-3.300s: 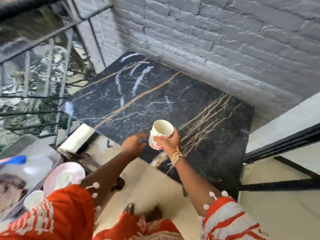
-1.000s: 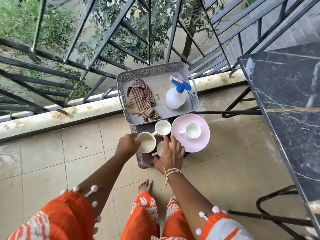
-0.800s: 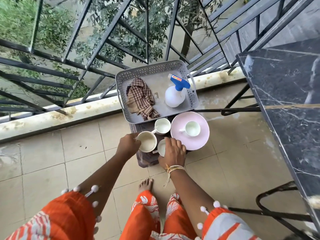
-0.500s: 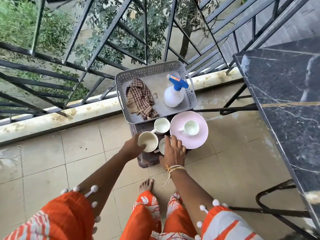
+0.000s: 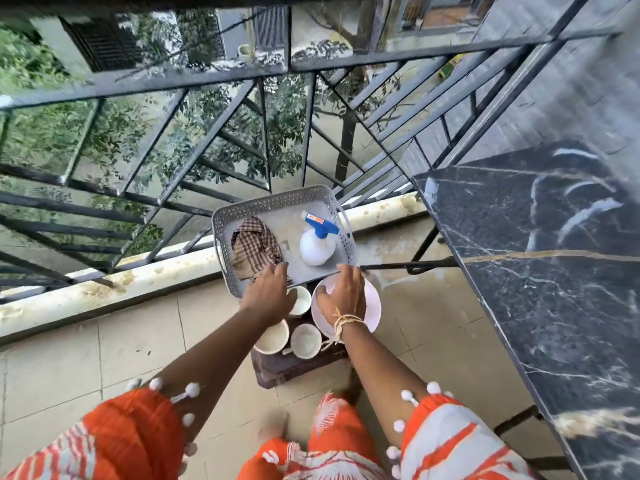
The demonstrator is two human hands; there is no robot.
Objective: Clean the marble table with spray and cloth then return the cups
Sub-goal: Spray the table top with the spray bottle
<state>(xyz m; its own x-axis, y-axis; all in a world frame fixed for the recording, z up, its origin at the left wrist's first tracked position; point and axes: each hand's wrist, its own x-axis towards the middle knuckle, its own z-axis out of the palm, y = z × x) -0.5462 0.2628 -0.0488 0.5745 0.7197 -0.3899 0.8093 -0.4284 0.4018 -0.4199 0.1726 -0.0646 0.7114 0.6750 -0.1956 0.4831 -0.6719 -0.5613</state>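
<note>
Down by the railing, your left hand (image 5: 269,295) reached with fingers straight over the near rim of the grey basket (image 5: 225,230), fingertips at the checked cloth (image 5: 254,247) lying in its left half. Your right hand (image 5: 343,294) hovered spread and relaxed above the pink plate (image 5: 374,306), holding nothing, fingertips near the basket's front edge. The spray bottle (image 5: 317,245) stood upright in the basket's right half. Three cups (image 5: 306,340) sat on the dark stool (image 5: 294,368) beneath your wrists. The marble tabletop (image 5: 540,271) stood at the right, well apart from the cups.
</note>
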